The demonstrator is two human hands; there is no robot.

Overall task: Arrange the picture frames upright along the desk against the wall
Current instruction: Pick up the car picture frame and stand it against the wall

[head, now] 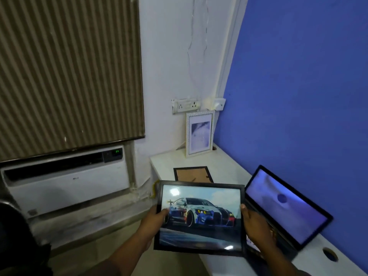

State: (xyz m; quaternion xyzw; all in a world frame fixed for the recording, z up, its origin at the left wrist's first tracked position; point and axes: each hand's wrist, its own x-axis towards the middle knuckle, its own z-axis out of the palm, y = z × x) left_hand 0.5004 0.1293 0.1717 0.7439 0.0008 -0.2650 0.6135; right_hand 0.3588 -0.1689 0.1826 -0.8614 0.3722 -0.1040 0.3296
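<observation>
A blue wall (298,86) meets a white wall (175,56) at a corner, and a white worktop (225,168) runs along under the blue one.

Leaning against the blue wall is a dark-edged panel (286,206); its surface shows only a bluish sheen, so I cannot tell whether it is a frame or a screen.

The car picture frame (201,218) is the one in hand, held face up and tilted above the near end of the worktop, not yet placed. The left hand (153,222) pinches its left edge, thumb on the glass, fingers hidden beneath. The right hand (256,228) clamps the right edge the same way.

One white frame (199,134) already stands upright in the corner, just under the wall sockets (186,106).

A black frame (192,174) lies flat with its brown backing up, its near edge hidden behind the held one.

By my reading, one frame is done, and at least two are left to stand up. The worktop's near stretch is covered by the arms and the held frame.
</observation>
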